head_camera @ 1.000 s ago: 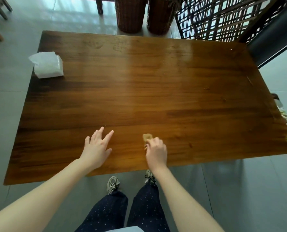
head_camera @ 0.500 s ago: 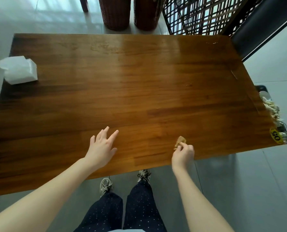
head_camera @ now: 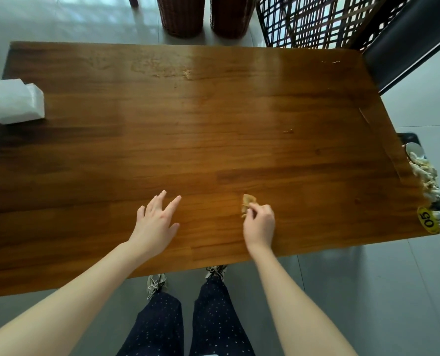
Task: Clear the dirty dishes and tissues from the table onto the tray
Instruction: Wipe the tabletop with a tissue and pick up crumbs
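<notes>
The right hand pinched a brownish crumpled scrap, likely a used tissue, fingertips curled on it just over the table near its front edge. A light pinch suited something that flimsy. The left hand was open, fingers spread, low over the wood and apart from the scrap, probably a brace; contact unclear. A yellow 05 tag marked the right corner. The tray sat just off that end, partly hidden by the edge, holding crumpled tissues, so the scrap likely belonged there. Crumbs lay farther back, a white tissue pack at the far left, and a dried smear beyond.
</notes>
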The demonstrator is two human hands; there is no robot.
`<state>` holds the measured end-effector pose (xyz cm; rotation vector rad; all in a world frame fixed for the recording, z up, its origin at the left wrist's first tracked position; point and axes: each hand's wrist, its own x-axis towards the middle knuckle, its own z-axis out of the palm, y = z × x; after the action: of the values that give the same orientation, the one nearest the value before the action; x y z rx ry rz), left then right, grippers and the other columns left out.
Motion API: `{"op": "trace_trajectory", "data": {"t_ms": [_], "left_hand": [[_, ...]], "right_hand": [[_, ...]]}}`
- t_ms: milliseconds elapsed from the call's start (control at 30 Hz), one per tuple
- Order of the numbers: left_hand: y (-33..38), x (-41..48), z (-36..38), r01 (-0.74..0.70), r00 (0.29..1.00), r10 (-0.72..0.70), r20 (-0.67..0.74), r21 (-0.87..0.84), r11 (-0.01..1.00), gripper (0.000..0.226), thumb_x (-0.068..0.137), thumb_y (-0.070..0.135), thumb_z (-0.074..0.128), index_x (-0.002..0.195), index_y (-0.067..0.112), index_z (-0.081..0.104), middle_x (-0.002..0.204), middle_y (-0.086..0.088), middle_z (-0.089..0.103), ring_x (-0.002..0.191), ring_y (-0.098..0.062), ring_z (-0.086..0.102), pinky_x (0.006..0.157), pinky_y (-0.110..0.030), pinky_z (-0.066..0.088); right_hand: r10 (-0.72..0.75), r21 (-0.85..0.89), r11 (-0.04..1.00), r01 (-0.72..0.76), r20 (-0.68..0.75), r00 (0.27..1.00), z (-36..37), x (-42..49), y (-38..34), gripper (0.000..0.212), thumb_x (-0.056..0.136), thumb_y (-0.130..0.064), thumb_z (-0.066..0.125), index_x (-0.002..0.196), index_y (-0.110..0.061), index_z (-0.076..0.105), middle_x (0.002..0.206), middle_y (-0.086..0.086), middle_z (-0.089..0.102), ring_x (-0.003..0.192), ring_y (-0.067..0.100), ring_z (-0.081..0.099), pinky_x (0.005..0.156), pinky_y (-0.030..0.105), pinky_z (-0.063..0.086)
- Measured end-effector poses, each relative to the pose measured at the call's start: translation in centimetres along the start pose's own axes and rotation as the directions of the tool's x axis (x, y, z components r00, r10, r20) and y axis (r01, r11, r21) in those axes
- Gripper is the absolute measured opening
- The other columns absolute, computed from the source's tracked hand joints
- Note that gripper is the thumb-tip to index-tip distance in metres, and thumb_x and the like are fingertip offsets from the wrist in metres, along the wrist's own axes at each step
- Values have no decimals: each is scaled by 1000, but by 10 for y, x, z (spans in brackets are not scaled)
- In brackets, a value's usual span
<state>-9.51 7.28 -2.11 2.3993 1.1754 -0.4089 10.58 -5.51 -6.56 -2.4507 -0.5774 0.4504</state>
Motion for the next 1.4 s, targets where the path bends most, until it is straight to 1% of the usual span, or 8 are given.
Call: {"op": "trace_trajectory", "data": {"t_ms": [167,433,733,933,1033,1133,1267,1400], "left_hand": [[10,10,-1,21,1000,-21,6,-6,1000,67,97,34,48,152,31,10,159,-11,5,147,-29,6,115,-49,13],[36,38,-18,64,997,-65,-36,-15,998,67,97,32,49,152,30,12,159,-11,6,147,-29,6,116,-49,13],[44,48,-23,140,989,-144,-44,-69,988,67,97,34,50,152,32,11,160,-9,7,147,-28,6,116,-48,14],[40,63,-36,149,987,-152,-45,-65,987,66,97,35,48,152,32,12,160,-8,6,147,-27,5,116,-49,14],[38,77,-44,122,992,-124,-30,-64,990,65,98,35,47,152,32,12,160,-7,4,147,-27,5,116,-49,13],[39,89,-46,95,995,-97,-20,-60,994,65,98,36,47,152,32,11,160,-7,4,147,-27,5,116,-48,12],[38,113,-52,46,999,-47,-14,-44,998,64,97,35,48,151,34,13,160,-7,6,147,-27,7,116,-49,13],[48,137,-59,18,1000,-18,-11,-33,999,64,97,33,49,151,33,16,159,-9,9,147,-29,9,115,-51,15]], "right_hand": [[63,-34,997,-65,-64,996,-6,16,3,25,94,-7,52,115,-8,66,99,1,57,91,11,50,79,23,45],[-417,-132,877,463,273,867,19,1,-12,28,93,-10,56,120,-14,65,105,1,63,96,16,55,83,26,44],[-99,-122,987,103,39,994,-8,99,-10,25,91,-9,59,115,-10,67,104,5,63,98,20,58,84,38,54],[-489,-148,826,545,293,821,29,61,-41,31,90,0,55,117,-9,66,103,7,63,94,22,58,84,32,49],[-500,-166,802,573,337,798,27,71,-41,29,90,-4,57,116,-12,67,102,4,64,94,20,57,83,30,47],[-438,-171,853,493,280,854,15,92,-34,28,91,-8,58,117,-15,67,102,2,64,95,17,57,82,29,48],[-132,-156,978,136,33,991,-5,141,-28,25,90,-12,61,114,-15,68,103,1,64,95,16,59,79,32,55],[166,-43,984,-174,-152,974,-20,167,-15,22,93,-15,58,113,-12,68,106,4,64,95,17,59,78,32,55]]}}
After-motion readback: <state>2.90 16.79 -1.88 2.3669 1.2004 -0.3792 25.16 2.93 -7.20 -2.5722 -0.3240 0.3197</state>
